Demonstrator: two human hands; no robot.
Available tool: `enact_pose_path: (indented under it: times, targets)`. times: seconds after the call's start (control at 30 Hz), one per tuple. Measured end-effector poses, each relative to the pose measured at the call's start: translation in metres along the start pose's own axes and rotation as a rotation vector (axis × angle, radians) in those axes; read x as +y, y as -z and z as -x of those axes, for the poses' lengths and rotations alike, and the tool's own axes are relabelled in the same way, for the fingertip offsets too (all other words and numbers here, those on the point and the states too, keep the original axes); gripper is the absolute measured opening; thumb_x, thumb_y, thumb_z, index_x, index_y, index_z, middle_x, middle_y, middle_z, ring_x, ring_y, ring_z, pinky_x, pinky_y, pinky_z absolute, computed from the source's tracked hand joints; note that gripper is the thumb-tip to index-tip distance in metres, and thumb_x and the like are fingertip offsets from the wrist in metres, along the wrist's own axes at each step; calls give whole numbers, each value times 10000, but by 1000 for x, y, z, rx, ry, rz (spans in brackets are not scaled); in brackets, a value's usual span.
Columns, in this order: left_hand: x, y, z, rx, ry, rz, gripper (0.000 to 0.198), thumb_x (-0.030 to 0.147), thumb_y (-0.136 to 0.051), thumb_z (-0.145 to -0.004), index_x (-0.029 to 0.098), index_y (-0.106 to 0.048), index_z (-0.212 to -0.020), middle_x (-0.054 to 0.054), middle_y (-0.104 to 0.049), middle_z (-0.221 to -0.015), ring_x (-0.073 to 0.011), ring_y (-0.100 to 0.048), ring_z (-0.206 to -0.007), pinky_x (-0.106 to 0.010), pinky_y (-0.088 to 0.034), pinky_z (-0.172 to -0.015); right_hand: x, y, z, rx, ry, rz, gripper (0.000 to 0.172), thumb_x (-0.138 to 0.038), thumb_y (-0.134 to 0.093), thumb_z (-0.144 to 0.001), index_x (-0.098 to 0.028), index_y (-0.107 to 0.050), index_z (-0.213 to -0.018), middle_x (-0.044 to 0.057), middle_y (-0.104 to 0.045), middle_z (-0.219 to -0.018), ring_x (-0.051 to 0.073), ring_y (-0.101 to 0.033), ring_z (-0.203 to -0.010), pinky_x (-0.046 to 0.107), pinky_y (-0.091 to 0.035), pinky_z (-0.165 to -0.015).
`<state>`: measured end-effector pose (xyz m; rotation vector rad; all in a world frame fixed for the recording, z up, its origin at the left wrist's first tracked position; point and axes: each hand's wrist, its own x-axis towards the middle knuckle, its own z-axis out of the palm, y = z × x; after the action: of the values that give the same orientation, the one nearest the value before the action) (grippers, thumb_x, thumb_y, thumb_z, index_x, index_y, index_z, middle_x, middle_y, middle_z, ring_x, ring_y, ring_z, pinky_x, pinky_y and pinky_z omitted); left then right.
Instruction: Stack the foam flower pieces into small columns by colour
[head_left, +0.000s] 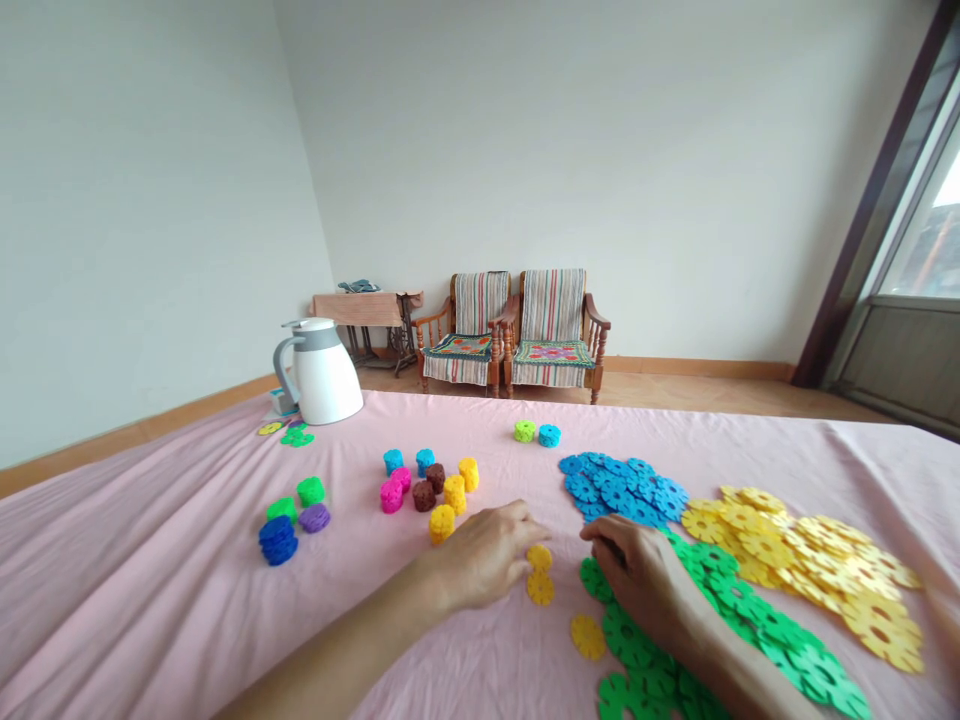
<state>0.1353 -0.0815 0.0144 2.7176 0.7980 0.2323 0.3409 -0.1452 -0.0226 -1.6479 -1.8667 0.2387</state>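
My left hand [491,556] is low over the cloth, thumb and fingers apart, with nothing visible in it. Right beside its fingertips lie two yellow notched discs [540,588], one partly over the other. My right hand [637,572] hovers at the edge of a spread of green notched discs [757,610]. Its fingers are curled in, and whatever they may hold is hidden. Nearer me, a single yellow-orange disc [587,636] lies flat between the hands. Beyond my left wrist stand yellow disc stacks [454,494], brown stacks [424,496] and pink stacks [391,496].
Blue discs [622,488] and yellow discs [795,545] lie heaped to the right. Small green and blue stacks [549,435] stand farther back. Dark blue stacks [278,540] and a purple stack [314,517] are left, with a white jug [326,375] behind on the pink cloth [187,600].
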Motion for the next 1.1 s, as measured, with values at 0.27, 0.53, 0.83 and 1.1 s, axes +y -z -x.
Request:
enact_pose_path:
  times: [0.27,0.53,0.83,1.1]
  targets:
    - [2,-1,-14,-22,-69,-151,155,153,-548,-710,202,-575,-855,-19,-582,-906,-161,-572,-790,-229,-413,-639,-2,2,0,8,7,-3,295,-189,-352,-812,-208,-639,-878,29,-670,-868,160,-615,-816,262,-433,-736]
    - [-11,27,9,117,47,14,207,137,-532,-600,187,-547,-800,4,-554,-795,-120,-516,-666,-210,-390,-591,0,1,-1,-5,-5,-12,306,-207,-347,-814,-207,-643,-890,35,-669,-876,162,-615,-815,268,-436,-737]
    - [-57,71,47,181,318,104,192,180,-522,-625,169,-550,-814,38,-508,-681,-108,-467,-584,-202,-338,-520,2,0,-2,-4,-8,-15,318,-223,-344,-810,-216,-654,-880,38,-678,-877,174,-624,-811,284,-449,-742]
    - [-58,60,44,128,295,42,168,200,-566,-603,163,-570,-767,18,-517,-717,-123,-483,-619,-209,-350,-549,3,0,-1,-4,-2,16,316,-220,-343,-817,-219,-652,-882,24,-679,-865,163,-627,-794,268,-451,-726]
